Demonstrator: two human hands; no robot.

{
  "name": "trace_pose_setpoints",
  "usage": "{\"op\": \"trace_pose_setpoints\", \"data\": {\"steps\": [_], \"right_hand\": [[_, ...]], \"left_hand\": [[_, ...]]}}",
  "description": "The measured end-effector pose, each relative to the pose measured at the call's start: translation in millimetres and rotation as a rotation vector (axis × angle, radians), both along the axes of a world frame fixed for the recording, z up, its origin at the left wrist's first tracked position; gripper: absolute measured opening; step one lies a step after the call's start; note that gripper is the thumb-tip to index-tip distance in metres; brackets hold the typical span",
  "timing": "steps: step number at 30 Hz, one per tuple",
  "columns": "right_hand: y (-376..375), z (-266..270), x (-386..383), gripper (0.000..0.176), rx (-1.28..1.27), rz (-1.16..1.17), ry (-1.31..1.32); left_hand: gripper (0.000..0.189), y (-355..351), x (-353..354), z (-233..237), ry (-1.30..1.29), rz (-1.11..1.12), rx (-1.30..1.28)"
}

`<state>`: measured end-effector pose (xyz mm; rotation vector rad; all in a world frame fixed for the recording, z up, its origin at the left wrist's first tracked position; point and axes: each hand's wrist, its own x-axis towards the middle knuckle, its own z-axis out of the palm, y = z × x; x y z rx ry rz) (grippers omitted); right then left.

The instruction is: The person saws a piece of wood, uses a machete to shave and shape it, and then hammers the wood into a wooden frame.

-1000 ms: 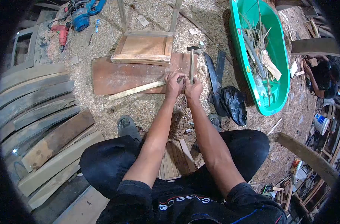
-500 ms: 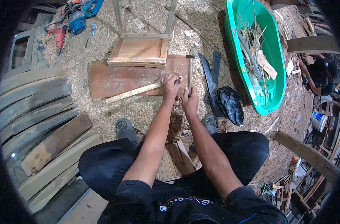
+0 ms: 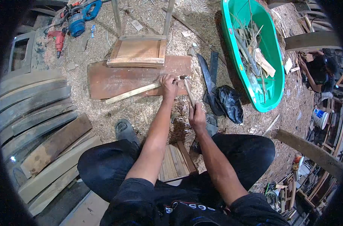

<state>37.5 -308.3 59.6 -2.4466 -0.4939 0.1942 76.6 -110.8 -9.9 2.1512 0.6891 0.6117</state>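
Observation:
My left hand is closed at the right end of a pale wooden strip, which lies slanted over a reddish-brown board. A small dark piece shows at its fingertips, too small to name. My right hand grips the wooden handle of a hammer. The hammer's head is close beside my left fingers, near the board's right edge. A wooden frame with a panel rests on the board's upper part.
Right of the board lie a dark saw-like blade and a black plastic bag. Beyond is a green tub with wood scraps. Curved planks are stacked left, near a red drill. Another person crouches far right.
My right hand has moved down and slightly right. The hammer's head has come down from above the board to beside my left fingers. The whole view has shifted a little.

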Motion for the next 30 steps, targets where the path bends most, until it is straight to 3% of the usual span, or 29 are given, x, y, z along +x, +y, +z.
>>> {"op": "trace_pose_setpoints", "data": {"steps": [2,8,14,17,20,27,30], "right_hand": [[-3.7,-13.3,-4.1,0.020,-0.013,-0.002,-0.085],[12.2,27.0,4.3,0.019,-0.100,-0.047,0.284],[9.7,29.3,5.9,0.027,-0.139,-0.002,0.270],[10.0,27.2,5.7,0.019,-0.038,-0.028,0.219],[12.6,28.3,8.1,0.019,-0.175,-0.036,0.259],[5.1,20.8,6.7,0.020,-0.102,-0.007,0.169],[4.4,20.3,5.6,0.020,-0.074,-0.017,0.164]], "left_hand": [[0.012,0.4,-0.7,0.5,0.028,-0.017,0.043],[0.013,1.1,-0.3,-3.8,0.031,-0.034,0.030],[0.010,2.1,-1.4,-6.5,-0.014,-0.044,-0.014],[0.013,3.1,0.4,-9.0,-0.017,-0.040,0.013],[0.014,2.6,-2.9,-6.5,0.022,-0.054,0.000],[0.012,1.3,-2.9,-2.2,0.004,-0.048,0.078],[0.010,1.0,-2.2,-0.5,-0.020,-0.036,-0.026]]}}
